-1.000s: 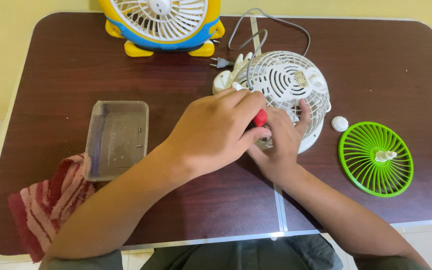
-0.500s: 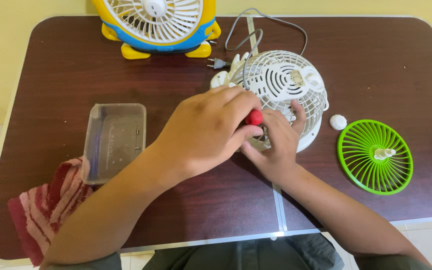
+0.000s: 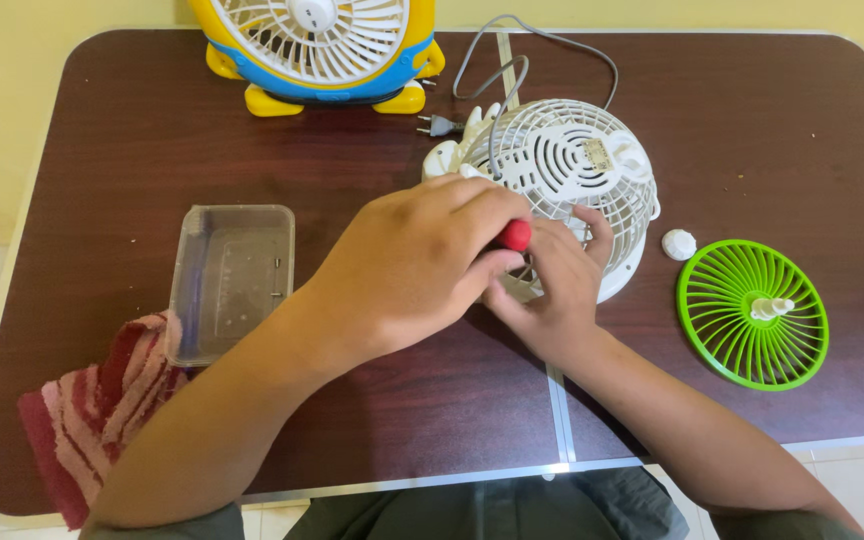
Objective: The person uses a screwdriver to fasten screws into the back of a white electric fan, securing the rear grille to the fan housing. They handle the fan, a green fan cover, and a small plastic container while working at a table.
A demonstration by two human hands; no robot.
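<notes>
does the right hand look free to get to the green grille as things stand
Probably yes: the green grille lies uncovered on the table, just right of the right hand, with nothing between. That hand now rests on the white fan.
</notes>
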